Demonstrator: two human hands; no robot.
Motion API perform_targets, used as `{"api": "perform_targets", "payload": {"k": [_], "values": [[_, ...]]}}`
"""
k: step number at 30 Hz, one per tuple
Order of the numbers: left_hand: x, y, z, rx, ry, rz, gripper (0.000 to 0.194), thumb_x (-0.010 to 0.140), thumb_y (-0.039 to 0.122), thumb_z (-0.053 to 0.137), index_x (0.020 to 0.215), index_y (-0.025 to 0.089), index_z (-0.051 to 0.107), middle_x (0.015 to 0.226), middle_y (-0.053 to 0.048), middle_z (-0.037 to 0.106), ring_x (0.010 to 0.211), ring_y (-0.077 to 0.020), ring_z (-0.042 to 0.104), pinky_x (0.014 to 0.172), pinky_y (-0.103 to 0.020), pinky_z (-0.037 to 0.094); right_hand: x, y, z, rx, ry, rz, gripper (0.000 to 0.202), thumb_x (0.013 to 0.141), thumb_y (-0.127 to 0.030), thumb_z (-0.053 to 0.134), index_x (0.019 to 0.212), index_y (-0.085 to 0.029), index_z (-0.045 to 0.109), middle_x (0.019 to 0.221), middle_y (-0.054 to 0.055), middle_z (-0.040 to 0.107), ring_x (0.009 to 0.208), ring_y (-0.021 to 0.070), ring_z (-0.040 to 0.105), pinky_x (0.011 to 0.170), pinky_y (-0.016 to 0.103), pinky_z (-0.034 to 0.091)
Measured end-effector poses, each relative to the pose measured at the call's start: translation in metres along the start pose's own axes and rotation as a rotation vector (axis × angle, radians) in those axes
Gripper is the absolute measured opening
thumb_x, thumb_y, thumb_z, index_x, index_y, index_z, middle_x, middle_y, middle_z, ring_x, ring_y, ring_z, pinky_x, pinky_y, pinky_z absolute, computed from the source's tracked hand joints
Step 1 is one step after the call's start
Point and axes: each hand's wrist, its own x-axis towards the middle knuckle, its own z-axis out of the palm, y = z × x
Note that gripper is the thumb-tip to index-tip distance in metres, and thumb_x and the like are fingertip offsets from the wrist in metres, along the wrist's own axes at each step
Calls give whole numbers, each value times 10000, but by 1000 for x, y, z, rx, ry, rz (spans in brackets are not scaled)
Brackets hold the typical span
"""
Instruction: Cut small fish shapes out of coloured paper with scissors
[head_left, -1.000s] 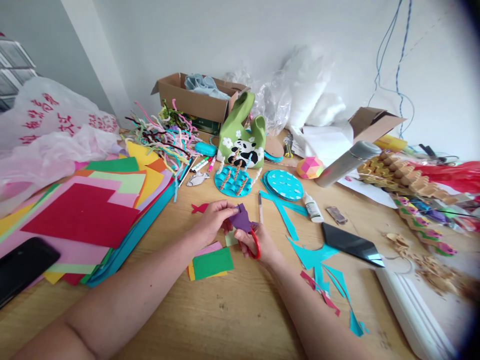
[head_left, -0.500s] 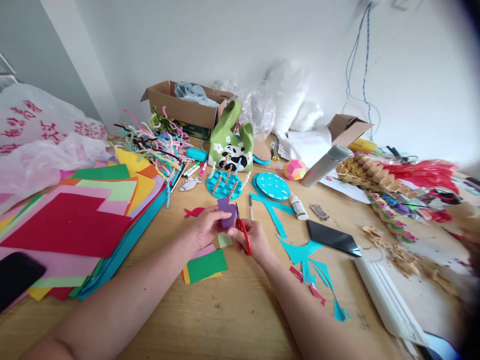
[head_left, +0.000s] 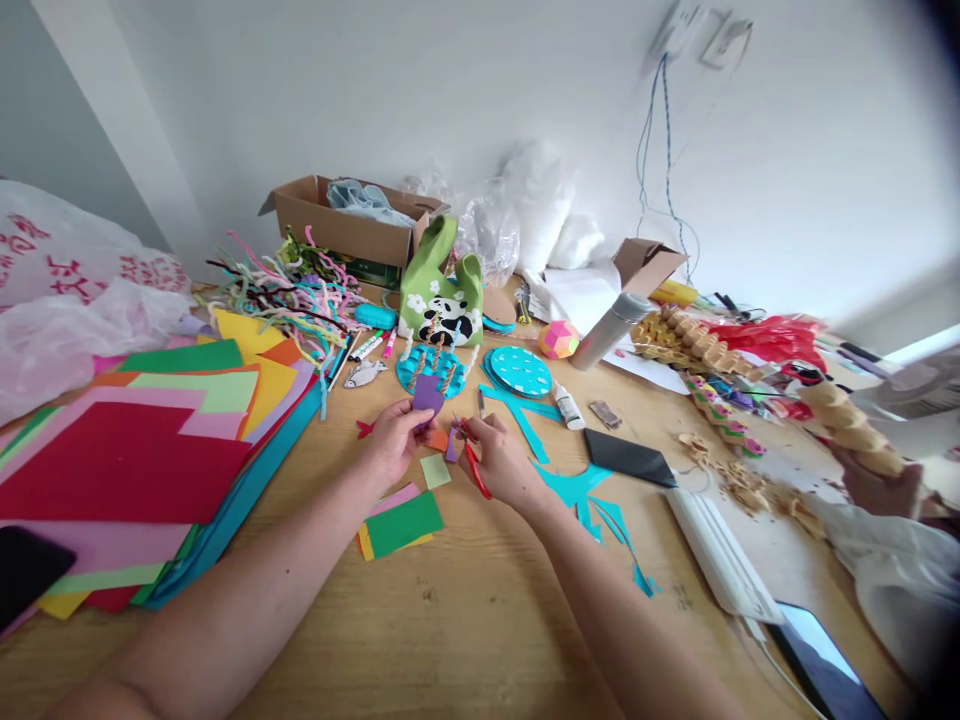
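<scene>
My left hand [head_left: 401, 437] is closed, pinching a small purple craft-sheet piece [head_left: 428, 393] between thumb and fingers. In my right hand [head_left: 498, 457] are red-handled scissors [head_left: 475, 468], their blades pointing up and left, apart from the piece. A narrow purple scrap [head_left: 451, 446] is by the blade tips; whether it is held or lying loose I cannot tell. Below lie an orange piece [head_left: 436, 439], a pale green square [head_left: 435, 470] and a green rectangle [head_left: 407, 523] over yellow and pink ones. A red fish-shaped cutout [head_left: 365, 429] is partly behind my left hand.
Coloured sheets [head_left: 127, 460] are piled at left. Behind my hands stand a blue disc with twisted cords [head_left: 409, 372], a panda bag [head_left: 442, 300] and stacked blue discs [head_left: 519, 371]. Blue offcuts [head_left: 577, 488], a glue bottle [head_left: 568, 407], a black phone-like slab [head_left: 628, 458] and a grey flask [head_left: 611, 330] lie right.
The scissors have come away from the purple piece, and a narrow purple scrap now shows beside them. My hands have moved apart. The view has turned to the right.
</scene>
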Motion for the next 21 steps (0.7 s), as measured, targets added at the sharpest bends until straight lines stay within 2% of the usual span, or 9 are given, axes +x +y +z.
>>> {"api": "perform_targets", "payload": {"k": [4,8,10,14,17,19,21], "values": [[-1,0,2,26,0,14,225,562,208,803,683,129,630,617,4,612,549,-80,544,526,-196,406,8,3,6,-178,-108,8,72,844,-167,537,887,-161,594,791,88,641,843,229,532,729,298,429],[-1,-1,3,43,14,21,243,545,221,811,646,127,611,585,18,581,517,-65,510,508,-190,383,2,2,-1,-236,-186,17,100,873,-177,507,886,-166,606,764,88,634,856,232,541,724,292,413],[-1,0,3,52,20,19,244,543,224,810,647,127,612,580,21,575,508,-61,499,502,-187,372,-10,-1,-9,-243,-202,49,109,874,-185,503,888,-169,609,760,85,623,861,232,547,717,290,411],[-4,2,5,74,18,3,237,537,224,806,649,119,626,570,15,575,489,-57,478,493,-187,357,-44,-5,-28,-212,-273,106,126,781,-105,547,871,-163,613,806,80,614,834,216,558,720,284,418],[-8,2,6,128,-37,-19,211,553,222,796,650,117,641,557,10,572,480,-61,469,489,-192,350,-73,-2,-41,-159,-308,145,169,780,-77,525,871,-180,623,852,76,622,829,201,583,733,284,425],[-10,1,7,207,-111,-45,188,585,239,781,628,127,636,547,9,565,478,-65,468,490,-196,343,-87,3,-50,-117,-290,200,112,830,-148,526,778,-190,615,810,73,632,790,209,596,706,300,427],[-13,-1,7,277,-176,-73,177,602,244,775,618,132,639,531,8,557,470,-70,464,486,-203,332,-92,6,-57,28,-180,278,132,870,-260,540,772,-195,600,789,66,654,751,214,615,685,311,437]]}}
